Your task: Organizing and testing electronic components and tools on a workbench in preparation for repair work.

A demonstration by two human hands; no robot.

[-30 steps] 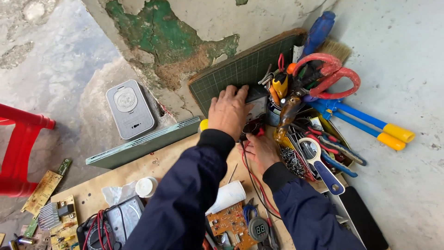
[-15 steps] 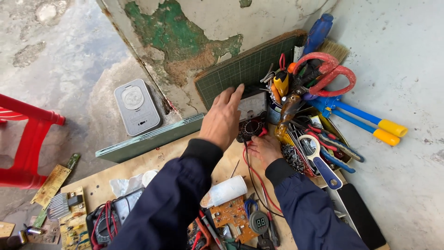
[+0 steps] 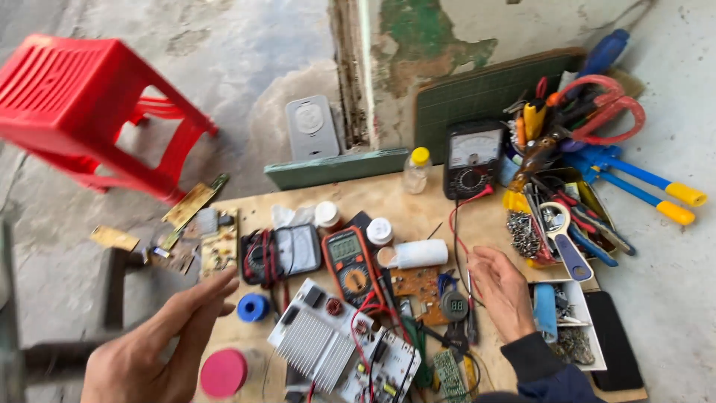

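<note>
Hands hover over a cluttered wooden board (image 3: 440,213) of electronics. The left hand (image 3: 160,347) floats open and empty, fingers spread, near a blue solder spool (image 3: 253,307) and pink lid (image 3: 223,372). The right hand (image 3: 501,291) rests palm-down, fingers loosely extended, touching red wires (image 3: 461,242) beside a brown circuit board (image 3: 416,284).

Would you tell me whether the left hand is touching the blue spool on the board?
Apart. The head view shows the left hand raised and open, with bare board between its fingertips and the blue spool.
</note>
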